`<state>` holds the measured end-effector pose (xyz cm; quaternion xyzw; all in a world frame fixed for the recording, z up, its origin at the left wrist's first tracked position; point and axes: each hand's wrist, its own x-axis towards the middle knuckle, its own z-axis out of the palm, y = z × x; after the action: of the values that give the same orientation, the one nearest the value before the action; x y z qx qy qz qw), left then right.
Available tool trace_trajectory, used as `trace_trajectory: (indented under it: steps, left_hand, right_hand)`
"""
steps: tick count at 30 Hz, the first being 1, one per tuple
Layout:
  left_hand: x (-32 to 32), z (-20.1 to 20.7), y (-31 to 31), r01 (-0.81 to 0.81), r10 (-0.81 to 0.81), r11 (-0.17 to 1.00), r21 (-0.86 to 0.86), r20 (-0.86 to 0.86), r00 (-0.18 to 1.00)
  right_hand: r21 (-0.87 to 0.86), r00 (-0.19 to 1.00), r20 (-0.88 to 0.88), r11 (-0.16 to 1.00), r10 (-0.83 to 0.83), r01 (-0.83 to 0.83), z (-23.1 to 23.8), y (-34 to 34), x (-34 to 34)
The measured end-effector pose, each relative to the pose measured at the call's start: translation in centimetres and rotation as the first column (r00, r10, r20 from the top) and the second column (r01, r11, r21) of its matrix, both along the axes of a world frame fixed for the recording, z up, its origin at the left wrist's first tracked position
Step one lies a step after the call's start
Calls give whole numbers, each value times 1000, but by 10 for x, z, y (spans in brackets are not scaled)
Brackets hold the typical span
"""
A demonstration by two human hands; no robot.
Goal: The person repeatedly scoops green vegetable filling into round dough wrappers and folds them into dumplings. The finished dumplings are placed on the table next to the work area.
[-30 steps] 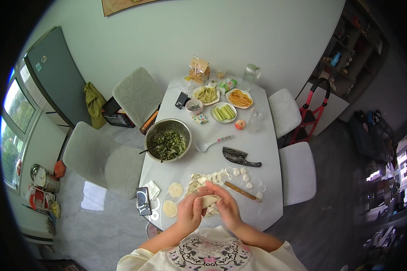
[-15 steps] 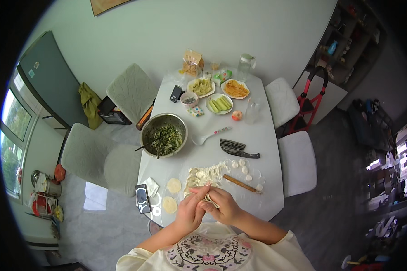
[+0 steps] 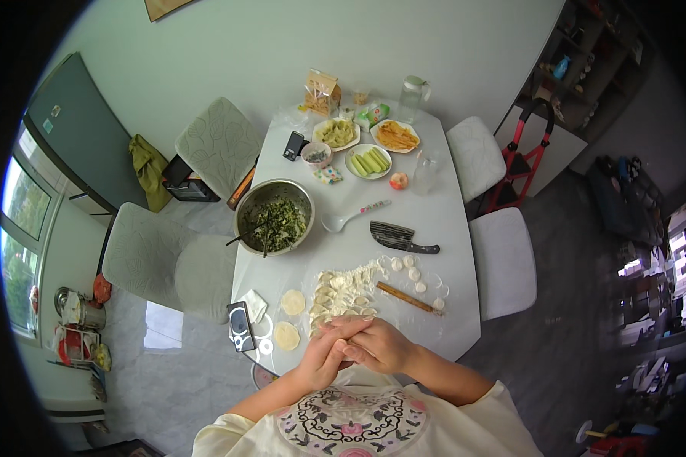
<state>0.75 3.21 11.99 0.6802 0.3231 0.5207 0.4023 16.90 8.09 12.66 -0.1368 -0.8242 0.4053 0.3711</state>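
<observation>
At the near table edge, both hands are meeting at centre, just off the chest. Left hand is cupping under and around right hand; fingers are interlocking and pressing together, likely pinching a dumpling between them, but the dumpling itself is hidden inside the grip, so I cannot tell its shape or axis.

Outward from the hands:
- Dumpling rows are lying directly ahead, almost touching the fingertips, running away and slightly right. Both hands are about equally near.
- Two round wrappers are sitting just left of the left hand, one behind the other; left hand is clearly nearer.
- Phone is lying further left, at the table's edge.
- Rolling pin is lying ahead-right of the right hand, long axis slanting from upper left to lower right; dough pieces are scattered just beyond it.
- Filling bowl is standing well ahead and left, utensils leaning in it.
- Cleaver and ladle are lying past the dumplings, mid-table.
</observation>
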Motion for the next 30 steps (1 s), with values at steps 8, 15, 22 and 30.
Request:
trace_trajectory:
  steps: [8,15,22,30]
  left_hand:
    - [14,9,-20,90,44,866,-492,254,966]
    - [0,20,-17,153,-163,758,-634,43,986]
    - [0,39,-15,148,-225,725,-673,-28,974]
    - [5,26,-20,16,-101,904,-426,-176,979]
  right_hand:
    - [157,955,1,944,-295,291,5,-6,11]
    - [-81,984,-33,982,-175,172,12,-6,17]
    - [-393,990,-2,911,139,-128,15,-6,24]
    - [-327,987,-140,938,72,-115,-3,-18,16]
